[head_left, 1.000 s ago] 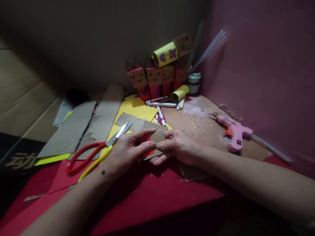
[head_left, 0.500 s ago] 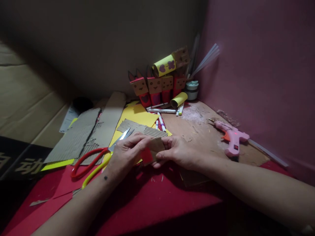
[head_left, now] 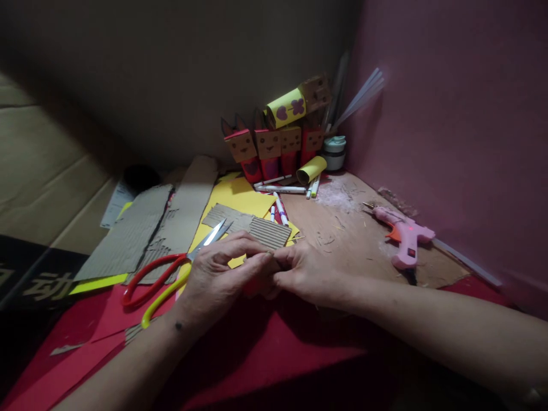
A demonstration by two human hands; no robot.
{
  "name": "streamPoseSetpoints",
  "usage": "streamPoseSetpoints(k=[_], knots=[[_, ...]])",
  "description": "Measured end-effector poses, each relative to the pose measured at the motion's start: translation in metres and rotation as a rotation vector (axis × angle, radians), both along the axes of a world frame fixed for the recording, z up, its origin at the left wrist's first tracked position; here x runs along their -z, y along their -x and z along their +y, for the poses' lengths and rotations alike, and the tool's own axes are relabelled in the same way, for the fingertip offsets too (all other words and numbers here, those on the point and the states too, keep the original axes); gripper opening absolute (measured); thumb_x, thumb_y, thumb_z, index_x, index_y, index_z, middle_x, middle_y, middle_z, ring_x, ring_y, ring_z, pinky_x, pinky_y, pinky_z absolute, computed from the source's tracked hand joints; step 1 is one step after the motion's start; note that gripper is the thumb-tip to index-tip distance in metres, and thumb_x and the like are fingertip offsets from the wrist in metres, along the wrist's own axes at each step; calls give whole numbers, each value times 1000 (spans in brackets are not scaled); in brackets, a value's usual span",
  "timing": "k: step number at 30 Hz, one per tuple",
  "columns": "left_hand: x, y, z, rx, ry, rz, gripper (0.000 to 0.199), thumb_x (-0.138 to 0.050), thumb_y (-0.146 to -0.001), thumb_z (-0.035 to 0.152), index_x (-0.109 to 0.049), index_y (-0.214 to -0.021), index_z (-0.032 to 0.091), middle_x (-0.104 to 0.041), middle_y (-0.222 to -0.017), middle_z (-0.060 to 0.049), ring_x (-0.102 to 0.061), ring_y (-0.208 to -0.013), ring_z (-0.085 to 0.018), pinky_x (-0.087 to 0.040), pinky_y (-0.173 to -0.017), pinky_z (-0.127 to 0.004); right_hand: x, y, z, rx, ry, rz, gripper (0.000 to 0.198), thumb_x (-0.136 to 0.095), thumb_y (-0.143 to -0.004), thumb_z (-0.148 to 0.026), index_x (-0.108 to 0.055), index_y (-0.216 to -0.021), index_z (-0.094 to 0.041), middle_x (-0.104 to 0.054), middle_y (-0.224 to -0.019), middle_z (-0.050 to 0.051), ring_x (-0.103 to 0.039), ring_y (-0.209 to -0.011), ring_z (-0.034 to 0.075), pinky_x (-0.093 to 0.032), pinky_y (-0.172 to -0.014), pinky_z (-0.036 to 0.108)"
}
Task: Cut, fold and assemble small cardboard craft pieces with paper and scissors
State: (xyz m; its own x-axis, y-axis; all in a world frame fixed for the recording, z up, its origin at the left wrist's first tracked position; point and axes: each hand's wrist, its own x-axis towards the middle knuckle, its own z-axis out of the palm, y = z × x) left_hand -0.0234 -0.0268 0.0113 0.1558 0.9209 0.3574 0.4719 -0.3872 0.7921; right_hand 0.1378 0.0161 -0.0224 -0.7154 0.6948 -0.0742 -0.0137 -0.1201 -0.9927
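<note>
A small red piece (head_left: 257, 284), mostly hidden by fingers, was pinched between the thumbs and fingers of the left hand (head_left: 219, 271) and the right hand (head_left: 311, 277), above the near part of the red bench (head_left: 265, 371). Scissors (head_left: 188, 258) were partly covered by the left hand. Just beyond both hands, a corrugated strip (head_left: 272, 233) was seen. A pink glue gun (head_left: 406, 240) was laid well to the right, and 4 box-headed figures (head_left: 269, 144) were stood behind.

Left hand (head_left: 220, 271) and right hand (head_left: 310, 275) hold a red piece (head_left: 255, 285).
</note>
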Motion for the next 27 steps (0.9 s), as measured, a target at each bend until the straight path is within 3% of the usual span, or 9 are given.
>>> streamPoseSetpoints(k=[6, 10, 15, 21, 24, 27], knots=[[-1, -1, 1, -76, 83, -5, 17, -62, -83, 28, -69, -71, 20, -64, -74, 0, -59, -72, -14, -43, -70, -26, -3, 0, 2, -15, 160, 51, 22, -61, -59, -5, -74, -76, -14, -68, -63, 0, -62, -55, 10, -52, -60, 24], [-9, 9, 9, -74, 236, -15, 23, -57, -85, 36, -71, -75, 21, -64, -75, 0, -56, -74, -15, -41, -69, -26, -7, -4, 9, 38, 266, 114, 35, -64, -61, -6, -72, -94, -14, -70, -66, 2, -66, -55, 13, -54, -58, 25], [-6, 20, 18, -51, 384, -83, 33, -61, -81, 43, -62, -58, 19, -50, -57, 2, -42, -58, -12, -33, -57, -26, -5, -6, 16, 43, 295, 207, 47, -67, -62, -7, -68, -108, -15, -72, -75, 5, -69, -61, 16, -57, -62, 26], [4, 20, 20, -110, 381, -175, 37, -65, -78, 42, -53, -52, 18, -44, -54, 3, -39, -56, -12, -31, -55, -26, 0, -5, 19, -16, 315, 311, 49, -69, -62, -7, -64, -110, -13, -71, -85, 6, -71, -69, 17, -59, -61, 25], [8, 20, 21, -132, 433, -266, 38, -67, -76, 44, -54, -52, 17, -46, -53, 2, -41, -55, -12, -33, -55, -26, 0, -5, 21, -21, 334, 387, 65, -66, -57, -2, -55, -120, -15, -70, -86, 5, -71, -67, 19, -61, -60, 29], [11, 22, 22, -145, 472, -345, 38, -68, -75, 44, -54, -52, 17, -48, -52, 2, -42, -54, -12, -34, -54, -26, -2, -5, 21, 2, 371, 394, 93, -63, -52, 4, -35, -138, -20, -68, -86, 1, -71, -66, 20, -62, -63, 33]])
